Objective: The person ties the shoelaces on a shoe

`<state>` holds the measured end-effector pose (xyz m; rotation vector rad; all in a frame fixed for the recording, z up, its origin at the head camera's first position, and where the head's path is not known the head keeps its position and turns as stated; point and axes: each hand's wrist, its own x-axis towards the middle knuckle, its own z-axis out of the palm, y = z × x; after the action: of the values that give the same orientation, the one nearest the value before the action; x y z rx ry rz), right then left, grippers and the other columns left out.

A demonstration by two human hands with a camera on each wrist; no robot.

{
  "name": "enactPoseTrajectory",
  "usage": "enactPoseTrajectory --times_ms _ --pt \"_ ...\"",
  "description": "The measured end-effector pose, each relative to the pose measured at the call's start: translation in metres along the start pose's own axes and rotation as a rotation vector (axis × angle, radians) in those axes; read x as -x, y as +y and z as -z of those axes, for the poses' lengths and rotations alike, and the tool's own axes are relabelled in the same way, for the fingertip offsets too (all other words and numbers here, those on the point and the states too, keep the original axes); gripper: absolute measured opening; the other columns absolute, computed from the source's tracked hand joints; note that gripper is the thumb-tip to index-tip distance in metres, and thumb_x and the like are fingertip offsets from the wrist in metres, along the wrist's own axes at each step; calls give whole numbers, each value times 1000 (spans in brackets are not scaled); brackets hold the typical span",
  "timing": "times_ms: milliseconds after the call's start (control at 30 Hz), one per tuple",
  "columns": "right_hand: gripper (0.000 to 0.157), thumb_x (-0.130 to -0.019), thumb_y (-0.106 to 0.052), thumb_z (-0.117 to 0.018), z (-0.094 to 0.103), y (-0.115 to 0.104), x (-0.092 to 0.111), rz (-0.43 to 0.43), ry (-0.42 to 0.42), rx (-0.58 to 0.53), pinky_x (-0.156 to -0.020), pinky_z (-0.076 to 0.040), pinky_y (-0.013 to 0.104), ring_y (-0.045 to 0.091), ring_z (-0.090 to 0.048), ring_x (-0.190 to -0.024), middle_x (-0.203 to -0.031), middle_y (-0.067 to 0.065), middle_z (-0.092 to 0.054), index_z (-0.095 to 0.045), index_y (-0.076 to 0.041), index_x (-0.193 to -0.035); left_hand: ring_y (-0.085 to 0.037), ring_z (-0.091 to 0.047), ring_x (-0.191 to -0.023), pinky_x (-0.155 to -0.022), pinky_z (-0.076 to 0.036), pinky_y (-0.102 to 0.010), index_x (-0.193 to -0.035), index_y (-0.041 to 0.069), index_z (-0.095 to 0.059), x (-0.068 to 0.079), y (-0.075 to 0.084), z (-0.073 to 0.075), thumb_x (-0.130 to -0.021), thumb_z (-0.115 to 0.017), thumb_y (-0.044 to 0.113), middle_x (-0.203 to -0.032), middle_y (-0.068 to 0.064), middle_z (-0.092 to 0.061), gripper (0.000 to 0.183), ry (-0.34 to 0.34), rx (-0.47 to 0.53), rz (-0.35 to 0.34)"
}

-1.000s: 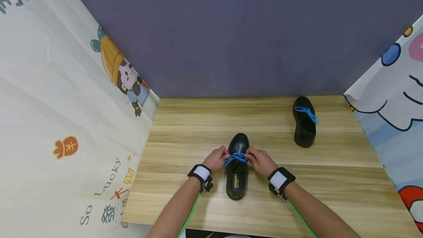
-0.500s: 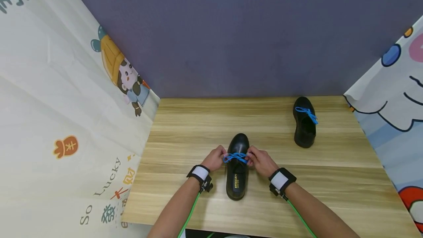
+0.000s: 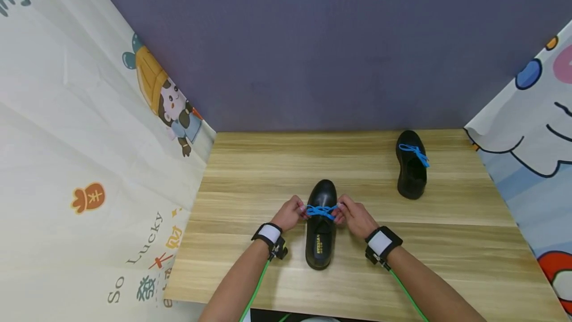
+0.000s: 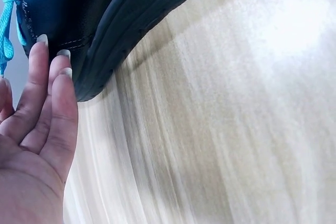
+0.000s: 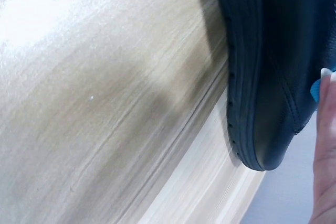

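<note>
A black leather shoe stands on the wooden table, toe pointing away from me. Its blue shoelace is crossed and looped over the tongue. At the shoe's left side, my left hand pinches a part of the lace. The left wrist view has three of its fingers stretched beside the shoe's leather side, with the lace hanging at the left edge. My right hand pinches the lace on the opposite side. Only a bit of blue lace shows by its fingertip in the right wrist view.
A second black shoe with a blue lace stands at the back right of the table. A grey-blue wall rises behind the table. Printed cloths hang at the left and right. Green cables run along both forearms.
Both hands have drawn slightly apart, the right one to the right. The lace between them is now stretched wider across the shoe. Neither shoe has moved.
</note>
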<state>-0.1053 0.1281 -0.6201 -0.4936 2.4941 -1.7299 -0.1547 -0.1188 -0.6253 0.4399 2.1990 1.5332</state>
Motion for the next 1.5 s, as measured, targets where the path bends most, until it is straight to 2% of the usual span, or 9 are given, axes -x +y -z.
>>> enactPoseTrajectory --times_ms 167,333,600,833,900,1033,1133,1300,1500 --pt "10 -106 -1 -44 -1 -1 -1 15 6 33 -63 -58 42 26 -70 -68 -85 13 -69 -53 1 -102 -38 -71 -86 -79 -58 -45 -95 -4 -49 2 1 1 -103 -50 -1 -90 -24 -70 9 1 -66 3" --pt "6 -105 -4 -49 -2 -1 -1 -1 17 83 -64 -58 38 26 -69 -70 -86 10 -69 -55 -2 -104 -36 -71 -87 -74 -56 -34 -94 -1 -53 4 2 2 -102 -53 2 -90 -23 -70 8 14 -127 1" --pt "6 -105 -8 -50 -4 0 1 -26 51 150 -64 -53 26 30 -68 -73 -86 8 -68 -56 -6 -106 -43 -71 -85 -77 -59 -46 -100 -7 -50 7 -1 -1 -103 -48 -3 -92 -26 -67 5 76 -4 30" --pt "25 -97 3 -60 -6 9 1 43 143 215 -65 -52 28 19 -64 -74 -97 14 -64 -52 6 -121 -24 -62 -80 -73 -51 -33 -114 0 -55 9 -2 -1 -103 -56 12 -100 -12 -55 17 240 -292 -30" --pt "27 -92 5 -65 -6 10 2 90 184 256 -65 -51 28 15 -59 -76 -97 13 -59 -52 8 -117 -21 -59 -81 -73 -51 -33 -111 1 -56 10 1 -1 -102 -58 18 -99 -11 -56 19 227 -298 -42" --pt "20 -88 -1 -75 -3 9 5 155 205 320 -62 -45 25 13 -51 -74 -86 4 -51 -57 -4 -97 -17 -64 -83 -72 -53 -30 -109 2 -58 12 8 -4 -100 -63 26 -95 -8 -64 26 99 -222 -22" --pt "22 -84 -8 -80 -2 8 9 166 200 329 -59 -43 24 13 -50 -70 -80 -1 -50 -60 -11 -89 -15 -65 -82 -72 -53 -26 -108 3 -59 12 12 -7 -97 -69 25 -93 -6 -67 27 50 -209 -6" --pt "17 -80 -8 -84 -4 8 12 186 143 287 -61 -49 27 8 -54 -71 -81 -6 -55 -68 -13 -84 -7 -59 -73 -66 -49 -22 -99 4 -64 12 13 -10 -92 -74 17 -85 -2 -66 18 59 -219 -7" --pt "20 -81 -2 -81 -7 9 12 203 99 260 -64 -51 29 14 -58 -76 -89 7 -59 -75 -9 -100 -4 -55 -67 -59 -47 -21 -92 4 -65 14 10 -11 -92 -73 13 -83 -4 -65 12 76 -209 -64"
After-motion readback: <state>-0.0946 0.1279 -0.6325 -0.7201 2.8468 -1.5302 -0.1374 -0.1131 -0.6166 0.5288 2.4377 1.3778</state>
